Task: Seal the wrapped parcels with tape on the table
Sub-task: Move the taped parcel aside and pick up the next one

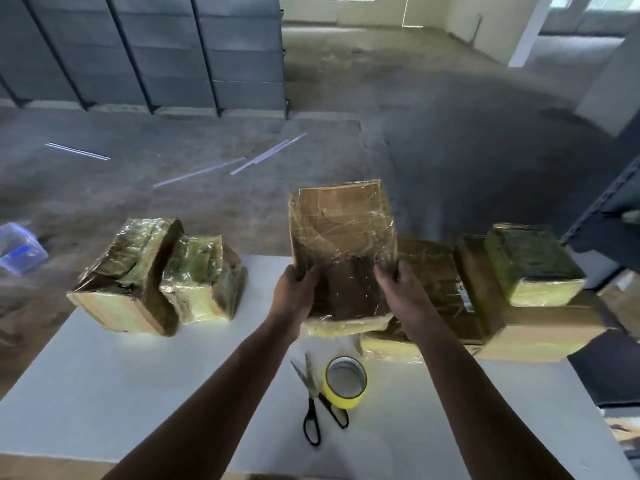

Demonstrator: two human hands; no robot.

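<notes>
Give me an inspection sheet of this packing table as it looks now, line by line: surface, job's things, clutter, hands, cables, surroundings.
Surface: white table, carrying parcels and tools.
Job's things: wrapped parcel held upright at centre; two parcels at left; stacked parcels at right; yellow tape roll beside scissors, untouched, in front of the held parcel.
Clutter: plastic box and pale strips on the floor.
Hands: left hand and right hand grip the held parcel's lower sides.
Cables: nothing seen.
Surroundings: grey shelving, concrete floor.
</notes>
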